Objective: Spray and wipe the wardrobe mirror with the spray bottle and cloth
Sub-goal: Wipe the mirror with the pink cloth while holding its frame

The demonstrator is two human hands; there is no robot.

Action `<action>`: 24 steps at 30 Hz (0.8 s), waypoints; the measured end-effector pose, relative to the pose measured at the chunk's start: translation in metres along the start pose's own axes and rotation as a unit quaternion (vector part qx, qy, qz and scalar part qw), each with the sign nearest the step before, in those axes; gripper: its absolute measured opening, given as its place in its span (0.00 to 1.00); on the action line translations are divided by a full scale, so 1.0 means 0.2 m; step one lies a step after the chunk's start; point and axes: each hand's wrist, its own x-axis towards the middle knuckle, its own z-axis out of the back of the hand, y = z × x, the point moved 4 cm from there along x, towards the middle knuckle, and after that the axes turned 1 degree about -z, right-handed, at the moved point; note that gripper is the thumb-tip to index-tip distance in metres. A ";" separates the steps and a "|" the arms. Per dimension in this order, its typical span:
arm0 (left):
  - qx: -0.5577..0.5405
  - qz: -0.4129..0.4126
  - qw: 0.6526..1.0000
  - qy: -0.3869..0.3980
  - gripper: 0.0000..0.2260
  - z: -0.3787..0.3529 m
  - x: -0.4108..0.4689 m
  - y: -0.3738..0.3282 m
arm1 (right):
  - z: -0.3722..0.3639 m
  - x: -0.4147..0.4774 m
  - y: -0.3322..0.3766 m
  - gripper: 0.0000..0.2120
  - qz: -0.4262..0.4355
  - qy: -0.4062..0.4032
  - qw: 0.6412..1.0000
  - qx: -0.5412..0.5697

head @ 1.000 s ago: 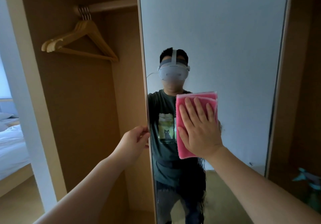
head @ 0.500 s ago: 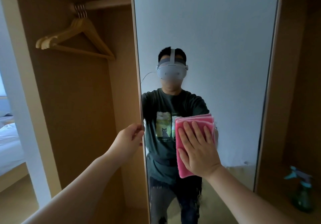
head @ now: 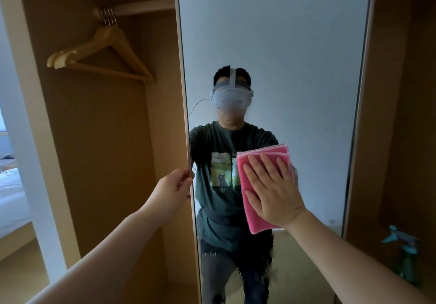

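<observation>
Now, left to right:

Hangers: wooden hangers (head: 101,56) hang from the rail in the open bay left of the mirror, clear of the work.

Left hand: the left hand (head: 173,189) grips the mirror's left edge about halfway down, fingers curled round the frame, steadying the panel.

Mirror: the wardrobe mirror (head: 295,56) stands tall and upright, its long axis vertical; most of the glass lies above the cloth.

Right hand: the right hand (head: 273,191) presses flat on the pink cloth (head: 247,209), fingers straight and slightly spread, pointing up.

Cloth: folded, flat on the glass, lower middle of the mirror, nearer its left edge than its right.

Next stroke, likely: unwiped glass lies up and right of the fingertips; the right hand alone can reach it.

Spray bottle: the spray bottle (head: 407,260) stands on the wardrobe shelf beyond the mirror's right edge, untouched.
</observation>
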 end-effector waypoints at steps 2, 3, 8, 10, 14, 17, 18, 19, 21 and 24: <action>-0.003 -0.001 1.000 0.002 0.11 0.00 0.00 0.00 | 0.01 0.03 -0.04 0.29 -0.002 0.005 1.000 -0.006; -0.002 -0.001 1.000 0.002 0.11 0.00 0.00 -0.01 | 0.01 0.05 -0.06 0.29 -0.005 0.006 1.000 -0.008; 0.003 -0.007 1.000 0.000 0.09 0.00 0.00 -0.01 | 0.07 0.17 -0.18 0.30 -0.026 -0.005 1.000 -0.007; 0.005 -0.007 1.000 0.001 0.08 0.00 0.00 -0.01 | 0.09 0.22 -0.24 0.31 -0.037 -0.012 0.999 -0.009; 0.004 -0.006 1.000 0.004 0.09 0.00 0.00 -0.01 | 0.14 0.31 -0.35 0.31 -0.081 -0.014 0.997 -0.016; -0.001 -0.011 1.000 0.005 0.11 0.00 0.00 -0.01 | 0.15 0.34 -0.38 0.31 -0.092 -0.010 0.996 -0.016; 0.000 -0.012 1.000 0.006 0.11 0.00 0.00 -0.01 | 0.15 0.33 -0.37 0.31 -0.092 -0.011 0.996 -0.015; 0.003 -0.012 1.000 0.005 0.11 0.00 0.00 -0.01 | 0.15 0.33 -0.37 0.31 -0.092 -0.013 0.996 -0.014; 0.011 -0.006 1.000 0.005 0.10 0.00 0.00 0.01 | 0.15 0.32 -0.37 0.31 -0.094 -0.013 0.995 -0.013; 0.019 0.000 1.000 0.004 0.07 0.00 0.01 0.02 | 0.15 0.31 -0.36 0.31 -0.103 -0.014 0.995 -0.007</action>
